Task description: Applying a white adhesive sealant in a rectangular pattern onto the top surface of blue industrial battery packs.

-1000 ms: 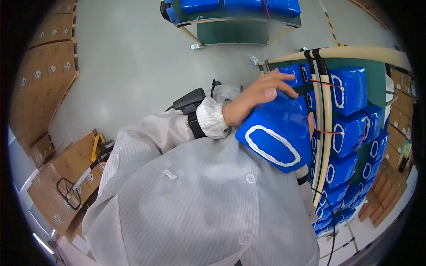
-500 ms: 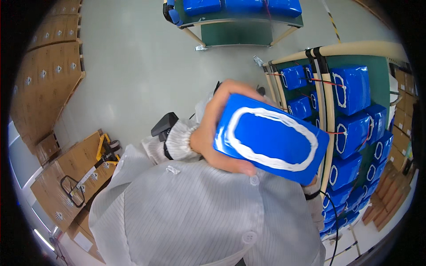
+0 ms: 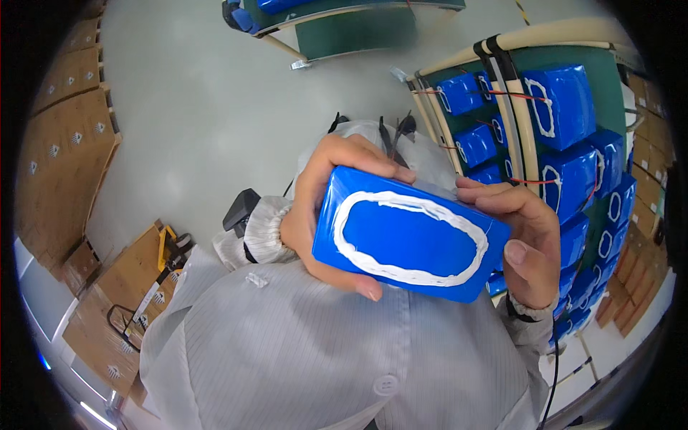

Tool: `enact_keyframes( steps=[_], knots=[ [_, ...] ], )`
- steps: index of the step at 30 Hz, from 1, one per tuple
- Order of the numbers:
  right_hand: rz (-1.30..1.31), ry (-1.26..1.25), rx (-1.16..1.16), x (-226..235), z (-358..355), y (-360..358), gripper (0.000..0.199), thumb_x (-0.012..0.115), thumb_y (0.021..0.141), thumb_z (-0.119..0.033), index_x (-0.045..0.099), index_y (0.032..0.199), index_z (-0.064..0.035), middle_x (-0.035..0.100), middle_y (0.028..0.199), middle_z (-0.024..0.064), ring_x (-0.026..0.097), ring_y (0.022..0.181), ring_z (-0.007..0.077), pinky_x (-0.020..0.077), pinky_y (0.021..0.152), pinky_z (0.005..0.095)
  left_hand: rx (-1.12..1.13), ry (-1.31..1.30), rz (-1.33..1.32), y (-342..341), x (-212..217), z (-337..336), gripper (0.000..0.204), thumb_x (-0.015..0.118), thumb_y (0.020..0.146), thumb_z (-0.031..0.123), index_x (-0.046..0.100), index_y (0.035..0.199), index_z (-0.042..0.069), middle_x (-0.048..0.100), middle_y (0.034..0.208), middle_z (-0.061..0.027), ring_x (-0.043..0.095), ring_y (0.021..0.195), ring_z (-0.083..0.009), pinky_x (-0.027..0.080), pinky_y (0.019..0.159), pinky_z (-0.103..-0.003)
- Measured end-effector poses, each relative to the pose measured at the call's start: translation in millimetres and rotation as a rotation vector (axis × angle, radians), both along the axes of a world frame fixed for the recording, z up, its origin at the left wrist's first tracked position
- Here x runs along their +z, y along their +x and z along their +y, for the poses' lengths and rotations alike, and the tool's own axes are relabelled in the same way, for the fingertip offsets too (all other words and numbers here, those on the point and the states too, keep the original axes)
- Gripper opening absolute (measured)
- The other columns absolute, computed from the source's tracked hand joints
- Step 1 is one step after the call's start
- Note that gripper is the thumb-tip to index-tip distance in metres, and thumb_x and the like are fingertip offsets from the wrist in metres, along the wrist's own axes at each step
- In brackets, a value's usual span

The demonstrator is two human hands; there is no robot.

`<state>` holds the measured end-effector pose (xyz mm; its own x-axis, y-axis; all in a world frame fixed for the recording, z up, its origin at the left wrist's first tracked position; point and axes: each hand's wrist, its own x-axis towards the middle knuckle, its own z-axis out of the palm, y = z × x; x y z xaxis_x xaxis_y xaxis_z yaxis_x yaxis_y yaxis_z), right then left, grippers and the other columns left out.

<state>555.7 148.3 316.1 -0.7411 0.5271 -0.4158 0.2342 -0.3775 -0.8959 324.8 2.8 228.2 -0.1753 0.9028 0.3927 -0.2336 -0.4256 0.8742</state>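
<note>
I hold a blue shrink-wrapped block (image 3: 408,240) in front of my chest with both hands. A white oval bead runs around its upper face. My left hand (image 3: 322,208) grips its left end, fingers over the far edge and thumb under the near edge. My right hand (image 3: 527,240) clasps its right end, thumb pointing down. Behind it, on the right, a cart (image 3: 566,43) with a cream tube frame and a green bed holds several similar blue blocks (image 3: 566,107) with white ovals and red wires.
My white striped coat (image 3: 308,358) fills the lower middle. Brown cardboard boxes (image 3: 64,129) line the left side, and flat cardboard with a yellow tool (image 3: 168,247) lies at lower left. A second cart (image 3: 344,18) with blue blocks stands at the top, on grey floor (image 3: 201,107).
The blue block has come off the cart's stack and toward my chest, turned so its white oval faces up. My right hand has joined on its right end.
</note>
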Motion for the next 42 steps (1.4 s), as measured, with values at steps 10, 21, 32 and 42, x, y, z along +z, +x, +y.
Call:
enact_keyframes(
  steps=[10,21,32,42],
  knots=[
    [0.087,0.010,0.106,-3.2,10.4,-4.6,0.033,0.068,0.080,-0.016,0.059,0.106,0.0037,0.066,0.113,0.0222,0.063,0.115,0.0296,0.0456,0.106,0.0434,-0.020,-0.007,0.014,9.6,2.8,-1.2,0.107,0.103,0.056,0.038,0.043,0.136,0.001,0.059,0.125,-0.0191,0.061,0.115,-0.0276,0.048,0.099,-0.039],
    [0.169,0.053,0.106,0.2,24.2,-6.9,0.026,0.070,0.077,-0.004,0.063,0.102,0.0034,0.069,0.110,0.0226,0.067,0.108,0.0274,0.0490,0.102,0.0415,-0.015,0.012,0.022,7.2,-0.8,7.5,0.108,0.102,0.055,0.040,0.044,0.136,0.001,0.060,0.126,-0.0190,0.061,0.112,-0.0261,0.048,0.096,-0.037],
    [0.123,1.076,0.720,41.6,59.6,-15.4,0.031,0.077,0.076,-0.008,0.070,0.103,0.0030,0.074,0.101,0.0194,0.074,0.087,0.0298,0.0597,0.073,0.0365,-0.045,-0.011,0.030,8.2,0.7,15.0,0.105,0.102,0.055,0.040,0.047,0.136,0.000,0.060,0.127,-0.0175,0.061,0.110,-0.0263,0.048,0.095,-0.036],
    [0.059,1.320,0.768,48.4,45.0,-18.4,0.032,0.077,0.072,-0.011,0.067,0.100,0.0016,0.071,0.098,0.0176,0.071,0.088,0.0299,0.0587,0.075,0.0378,-0.080,-0.054,0.027,7.2,-3.3,15.8,0.101,0.101,0.056,0.043,0.049,0.132,0.002,0.061,0.124,-0.0143,0.062,0.107,-0.0240,0.051,0.090,-0.035]
  ],
)
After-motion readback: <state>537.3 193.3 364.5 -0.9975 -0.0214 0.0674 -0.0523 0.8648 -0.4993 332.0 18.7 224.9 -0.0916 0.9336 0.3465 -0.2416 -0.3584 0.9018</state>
